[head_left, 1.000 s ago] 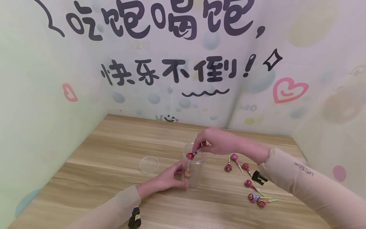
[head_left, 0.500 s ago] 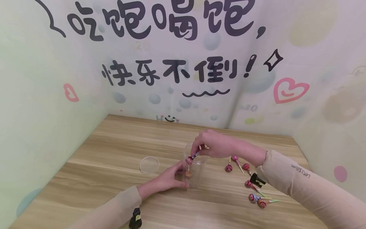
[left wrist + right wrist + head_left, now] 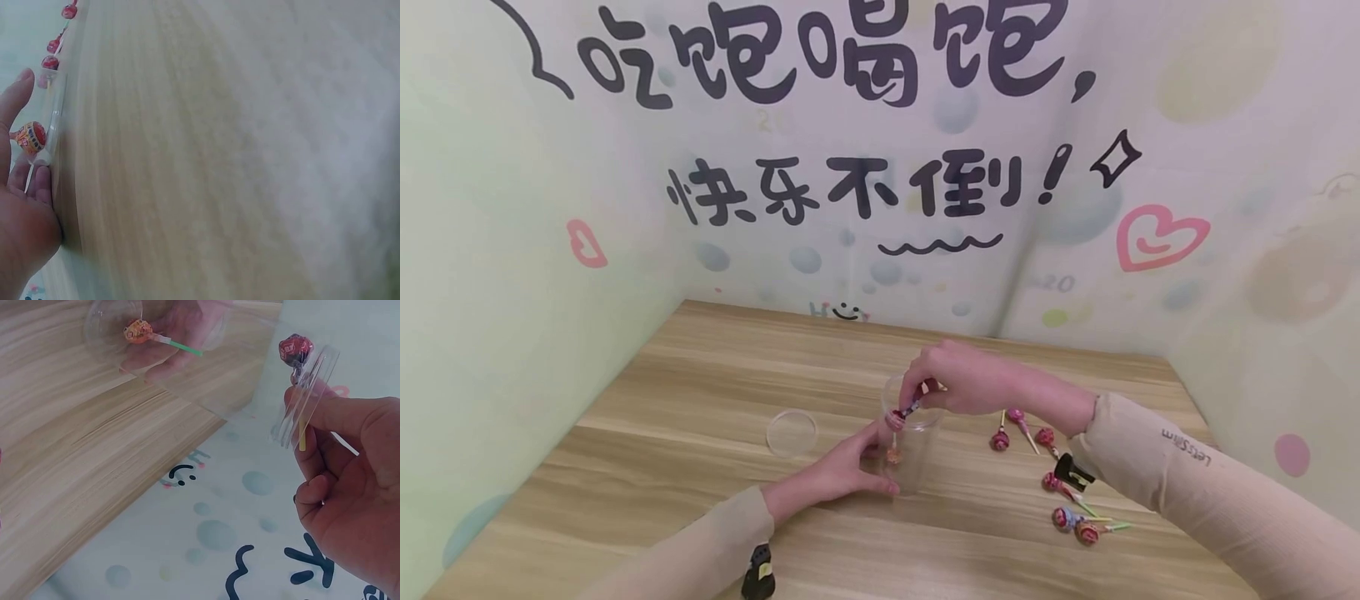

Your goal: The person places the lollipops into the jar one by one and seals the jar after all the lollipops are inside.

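Observation:
A clear plastic cup (image 3: 916,467) stands upright on the table, and my left hand (image 3: 842,468) grips its left side low down. Inside it is an orange-wrapped lollipop (image 3: 137,330) with a green stick. My right hand (image 3: 966,375) is at the cup's mouth, pinching the stick of a dark red lollipop (image 3: 295,350). This lollipop's head points down and lies just inside the rim (image 3: 322,375); its yellow stick shows by my fingers in the right wrist view. In the left wrist view, my left thumb and fingers are on either side of the cup wall.
A round clear lid (image 3: 792,433) lies flat to the left of the cup. Several wrapped lollipops (image 3: 1051,482) are scattered on the wooden table (image 3: 715,375) to the right, under and near my right forearm. A printed backdrop (image 3: 850,275) rises behind the table's back edge.
My right hand has dropped slightly, bringing the dark red lollipop a little lower and to the left in the cup's mouth. My left hand stays on the cup.

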`<state>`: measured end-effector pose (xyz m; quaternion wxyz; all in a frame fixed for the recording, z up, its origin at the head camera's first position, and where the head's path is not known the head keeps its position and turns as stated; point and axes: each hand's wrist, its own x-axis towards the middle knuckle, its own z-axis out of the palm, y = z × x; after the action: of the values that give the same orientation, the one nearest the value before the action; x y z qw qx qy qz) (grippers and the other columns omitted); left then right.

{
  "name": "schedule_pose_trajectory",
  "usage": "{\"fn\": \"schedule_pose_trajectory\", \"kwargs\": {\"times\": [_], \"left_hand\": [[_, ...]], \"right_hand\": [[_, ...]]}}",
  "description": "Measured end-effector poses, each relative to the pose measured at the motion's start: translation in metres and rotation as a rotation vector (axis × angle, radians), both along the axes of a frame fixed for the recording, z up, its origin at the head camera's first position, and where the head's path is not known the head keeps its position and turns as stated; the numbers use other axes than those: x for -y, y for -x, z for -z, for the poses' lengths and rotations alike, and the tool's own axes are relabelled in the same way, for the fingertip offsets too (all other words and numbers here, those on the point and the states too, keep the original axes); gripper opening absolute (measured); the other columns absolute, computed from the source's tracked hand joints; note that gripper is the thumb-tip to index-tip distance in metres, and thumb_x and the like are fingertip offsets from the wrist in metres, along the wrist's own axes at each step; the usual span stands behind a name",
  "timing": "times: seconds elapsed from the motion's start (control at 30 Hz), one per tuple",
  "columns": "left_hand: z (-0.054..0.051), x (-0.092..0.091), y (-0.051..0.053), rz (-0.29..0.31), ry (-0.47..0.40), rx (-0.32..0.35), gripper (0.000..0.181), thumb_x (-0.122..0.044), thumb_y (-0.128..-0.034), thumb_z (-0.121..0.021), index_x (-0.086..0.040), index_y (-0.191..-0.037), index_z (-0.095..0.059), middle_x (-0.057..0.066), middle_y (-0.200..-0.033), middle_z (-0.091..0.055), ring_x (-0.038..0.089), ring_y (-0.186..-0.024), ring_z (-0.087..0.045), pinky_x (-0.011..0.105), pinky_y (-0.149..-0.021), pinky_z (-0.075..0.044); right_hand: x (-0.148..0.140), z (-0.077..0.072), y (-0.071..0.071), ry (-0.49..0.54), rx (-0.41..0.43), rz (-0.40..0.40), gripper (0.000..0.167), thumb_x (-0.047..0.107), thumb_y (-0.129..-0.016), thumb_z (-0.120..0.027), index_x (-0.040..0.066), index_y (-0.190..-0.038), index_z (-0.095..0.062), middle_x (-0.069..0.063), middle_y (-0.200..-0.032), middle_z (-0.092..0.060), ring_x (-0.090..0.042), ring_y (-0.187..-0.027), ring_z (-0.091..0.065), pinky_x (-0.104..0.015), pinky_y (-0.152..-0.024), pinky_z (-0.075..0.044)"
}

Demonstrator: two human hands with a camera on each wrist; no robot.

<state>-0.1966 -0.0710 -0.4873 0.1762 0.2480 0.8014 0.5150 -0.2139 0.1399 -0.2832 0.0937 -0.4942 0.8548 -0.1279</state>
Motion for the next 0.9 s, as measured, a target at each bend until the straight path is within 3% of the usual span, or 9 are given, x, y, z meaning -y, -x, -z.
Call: {"fn": "schedule_pose_trajectory", "kwargs": {"times": [0.47,0.7,0.9], "left_hand": [[0.0028,-0.0005,0.0025,0.010,-0.015,-0.033,0.075,-0.021,-0.0790,-0.084,-0.009,-0.141,-0.044,0.012,-0.144,-0.053,0.030,-0.132,-0.053,0.044,-0.112,-0.041],[0.0002,-0.0013,0.0015,0.032,-0.047,-0.025,0.082,-0.017,-0.0802,-0.082,-0.012,-0.149,-0.037,0.009,-0.140,-0.057,0.027,-0.130,-0.054,0.037,-0.110,-0.042],[0.0004,0.0000,-0.0005,0.014,-0.044,-0.006,0.084,-0.018,-0.0791,-0.083,-0.010,-0.149,-0.037,0.010,-0.138,-0.058,0.027,-0.128,-0.055,0.041,-0.110,-0.042]], "right_hand": [[-0.0012,0.0005,-0.0006,0.004,0.021,0.009,0.019,0.002,-0.087,-0.069,0.015,-0.099,-0.076,0.003,-0.099,-0.076,-0.009,-0.092,-0.069,-0.024,-0.084,-0.056],[-0.0038,-0.0019,-0.0015,-0.016,0.042,0.019,0.021,0.002,-0.088,-0.068,0.011,-0.105,-0.075,0.001,-0.103,-0.076,-0.005,-0.087,-0.067,-0.023,-0.081,-0.055],[-0.0052,-0.0026,-0.0023,-0.010,0.015,0.033,0.023,0.004,-0.088,-0.069,0.016,-0.107,-0.075,0.005,-0.107,-0.076,-0.004,-0.087,-0.066,-0.024,-0.082,-0.054]]}}
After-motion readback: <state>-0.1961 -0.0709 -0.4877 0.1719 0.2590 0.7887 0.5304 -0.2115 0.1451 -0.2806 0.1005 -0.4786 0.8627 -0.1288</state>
